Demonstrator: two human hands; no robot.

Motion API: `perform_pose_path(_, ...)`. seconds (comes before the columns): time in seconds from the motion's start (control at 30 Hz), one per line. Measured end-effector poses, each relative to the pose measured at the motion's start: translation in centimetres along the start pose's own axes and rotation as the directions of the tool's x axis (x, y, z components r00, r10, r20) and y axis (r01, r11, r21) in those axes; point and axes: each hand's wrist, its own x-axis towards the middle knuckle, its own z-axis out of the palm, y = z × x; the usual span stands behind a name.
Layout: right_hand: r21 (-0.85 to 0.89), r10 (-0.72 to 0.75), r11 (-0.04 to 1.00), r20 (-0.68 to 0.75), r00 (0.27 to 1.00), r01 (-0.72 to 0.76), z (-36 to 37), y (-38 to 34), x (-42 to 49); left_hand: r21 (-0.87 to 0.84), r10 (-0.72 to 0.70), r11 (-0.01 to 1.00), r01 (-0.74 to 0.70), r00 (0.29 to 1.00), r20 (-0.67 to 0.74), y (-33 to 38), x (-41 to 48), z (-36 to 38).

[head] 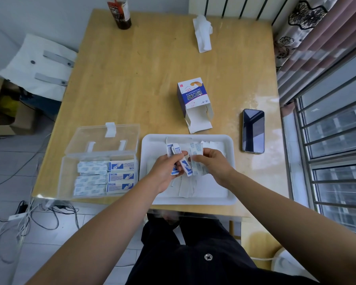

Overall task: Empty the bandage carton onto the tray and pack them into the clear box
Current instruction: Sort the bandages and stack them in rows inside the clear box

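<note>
Nearby, carton point(191, 95) and phone point(253, 130) lie near the tray point(193, 201); left hand point(165, 171) and right hand point(214, 164) grasp bandages point(196, 150).

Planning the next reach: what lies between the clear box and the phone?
Head view: the white tray lies between the clear box and the phone; over it the left hand and right hand grip bandages.

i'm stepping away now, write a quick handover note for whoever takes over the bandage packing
Left hand grips a few bandages above the tray; right hand pinches more.
Carton lies open on the table behind the tray; looks emptied.
Clear box, lid open, left of the tray, holds packed rows.
Left: loose strips on the tray and those in hand go into the box.
</note>
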Motion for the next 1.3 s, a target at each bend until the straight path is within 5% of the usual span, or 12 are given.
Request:
perform_pose_path(0.2,-0.127,0.028,0.992,0.149,0.988,-0.009,0.6,0.0,-0.4,0.038,0.022,0.999,-0.022,1.000,-0.015,-0.2,-0.2,0.3)
perform_pose_path(0.67,-0.156,0.008,0.988,0.014,1.000,-0.006,0.0,0.3,-0.2,0.060,0.021,0.998,-0.012,0.990,-0.139,-0.3,-0.1,0.6)
perform_pose_path(0.93,0.092,0.082,0.992,0.098,0.992,-0.091,0.0,0.3,0.0,-0.078,0.009,0.997,-0.009,1.000,0.009,0.4,-0.5,0.9)
perform_pose_path(1.3,-0.152,0.055,0.987,0.008,0.998,-0.054,0.4,0.3,-0.3,0.182,0.062,0.983,-0.034,0.987,-0.149,-0.1,0.3,0.1)
